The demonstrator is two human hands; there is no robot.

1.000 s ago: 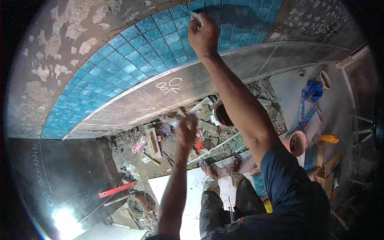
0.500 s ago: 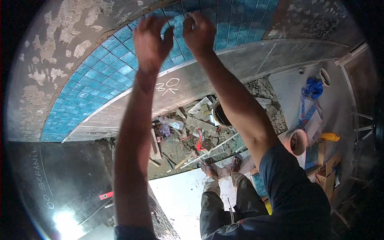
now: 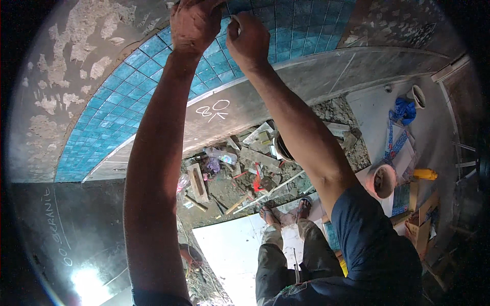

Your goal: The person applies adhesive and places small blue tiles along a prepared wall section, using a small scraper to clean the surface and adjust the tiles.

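Observation:
Both my hands are raised against a curved band of blue-green square tiles [image 3: 135, 79] on the wall. My left hand [image 3: 196, 25] is at the top edge of the picture, over the band's upper part. Its fingertips are cut off or hidden, so its grip does not show. Just to the right, my right hand [image 3: 249, 41] is closed in front of the tiles, thumb and fingers pinched together. A small pale bit shows at its fingertips, too small to name.
Below the band runs a grey wall face [image 3: 232, 109] with chalk marks. Rubble [image 3: 245, 163] lies at its foot, with a hammer [image 3: 239, 203] and a plastic bottle [image 3: 222, 155]. To the right are a bucket [image 3: 382, 181], a blue bag [image 3: 403, 110], a yellow bottle [image 3: 424, 174] and a cardboard box [image 3: 421, 224].
My left hand has moved up to the picture's top edge, and its forearm has shifted left. My right hand has shifted slightly left and stays closed.

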